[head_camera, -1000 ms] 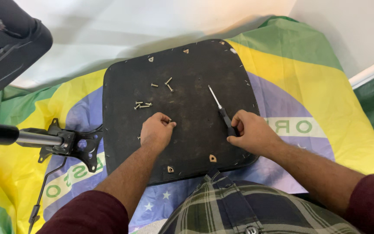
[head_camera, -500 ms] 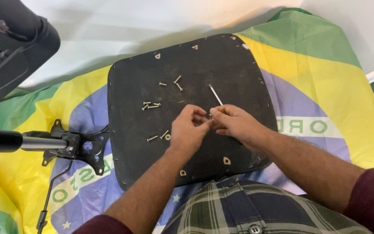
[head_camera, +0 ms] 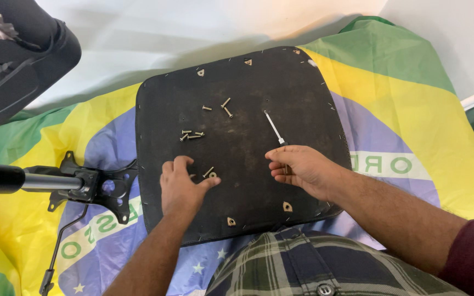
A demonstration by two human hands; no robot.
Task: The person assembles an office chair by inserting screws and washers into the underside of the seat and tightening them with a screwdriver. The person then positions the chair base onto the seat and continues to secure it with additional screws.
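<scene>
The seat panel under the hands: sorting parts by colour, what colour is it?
Black, seen in the head view: the seat panel.

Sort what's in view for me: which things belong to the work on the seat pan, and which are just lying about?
In the work:
seat pan
loose screws
screwdriver, under the right hand
screw by the left hand

Lying about:
flag cloth
chair mechanism with gas cylinder
black chair part, top left
</scene>
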